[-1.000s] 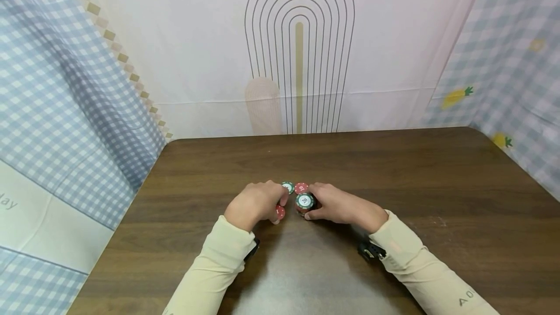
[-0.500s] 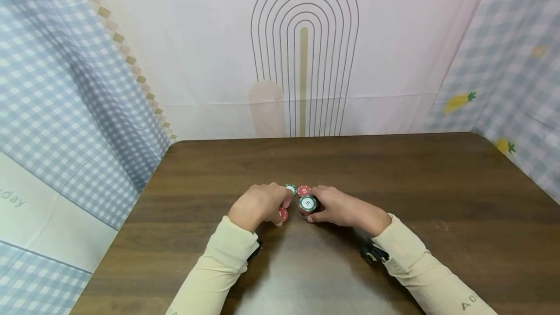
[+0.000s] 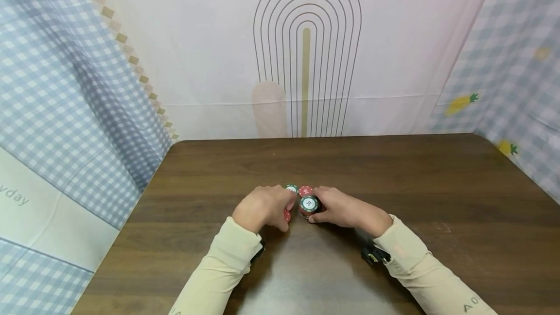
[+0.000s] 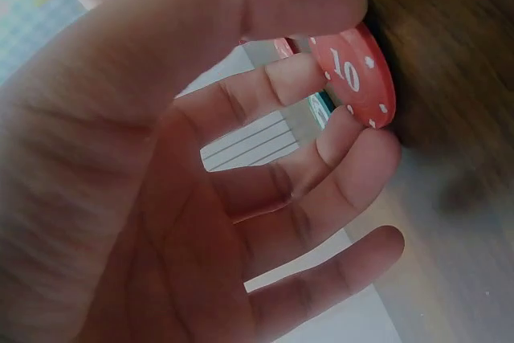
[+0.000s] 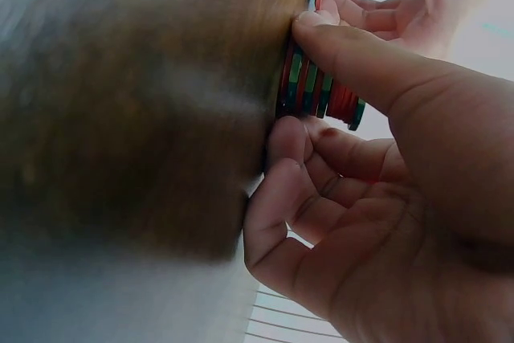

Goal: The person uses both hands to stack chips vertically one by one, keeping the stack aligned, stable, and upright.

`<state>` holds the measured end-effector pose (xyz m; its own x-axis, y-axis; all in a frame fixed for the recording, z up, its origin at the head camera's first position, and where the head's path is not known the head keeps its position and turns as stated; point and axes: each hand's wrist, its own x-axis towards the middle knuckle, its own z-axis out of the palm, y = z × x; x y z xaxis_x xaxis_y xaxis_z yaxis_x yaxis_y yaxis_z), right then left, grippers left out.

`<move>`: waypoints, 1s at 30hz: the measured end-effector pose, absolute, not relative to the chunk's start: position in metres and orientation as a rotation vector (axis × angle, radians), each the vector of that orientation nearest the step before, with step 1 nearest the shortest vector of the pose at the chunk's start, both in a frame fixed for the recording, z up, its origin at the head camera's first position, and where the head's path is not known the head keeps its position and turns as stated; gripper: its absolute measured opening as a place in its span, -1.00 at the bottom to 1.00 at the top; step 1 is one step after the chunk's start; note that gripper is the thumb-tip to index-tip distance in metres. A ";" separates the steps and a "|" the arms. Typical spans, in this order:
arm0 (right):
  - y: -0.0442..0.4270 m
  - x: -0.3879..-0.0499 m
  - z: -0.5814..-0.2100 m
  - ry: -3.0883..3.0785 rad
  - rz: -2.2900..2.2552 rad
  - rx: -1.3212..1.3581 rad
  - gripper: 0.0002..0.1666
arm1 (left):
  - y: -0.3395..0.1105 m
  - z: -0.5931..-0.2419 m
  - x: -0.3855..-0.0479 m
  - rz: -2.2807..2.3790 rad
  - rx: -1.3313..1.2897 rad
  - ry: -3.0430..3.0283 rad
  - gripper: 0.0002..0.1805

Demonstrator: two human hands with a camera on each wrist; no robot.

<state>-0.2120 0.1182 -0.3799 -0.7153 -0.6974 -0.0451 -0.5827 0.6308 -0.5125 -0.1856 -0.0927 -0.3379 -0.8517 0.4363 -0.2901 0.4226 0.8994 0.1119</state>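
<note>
In the head view my left hand [image 3: 264,207] is beside a red poker chip [image 3: 287,215], partly covered by the fingers. Seen from the left wrist, thumb and fingertips pinch that chip [image 4: 353,74], marked 10, at its edges. Just to the right, my right hand [image 3: 345,209] grips a stack of poker chips [image 3: 309,203] topped by a green chip marked 20. The right wrist view shows the stack [image 5: 309,86] with green and red layers between thumb and fingers, its bottom at the tabletop.
A green chip [image 3: 291,187] and a red chip [image 3: 306,190] lie flat just behind the hands on the brown wooden table [image 3: 393,169]. A white printed cloth [image 3: 210,62] hangs behind it, with checked cloth [image 3: 83,77] at the sides.
The head view has shifted slightly. My left hand has moved a little over the red chip and covers more of it. The right hand stays on the stack.
</note>
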 end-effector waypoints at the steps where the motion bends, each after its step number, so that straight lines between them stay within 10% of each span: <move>1: 0.118 -0.212 -0.380 2.615 -0.695 -1.047 -0.49 | -0.093 -0.338 -0.186 0.065 0.639 2.753 -0.68; 30: 0.120 -0.211 -0.380 2.564 -0.702 -1.085 -0.52 | -0.084 -0.327 -0.185 0.315 1.010 2.919 -0.63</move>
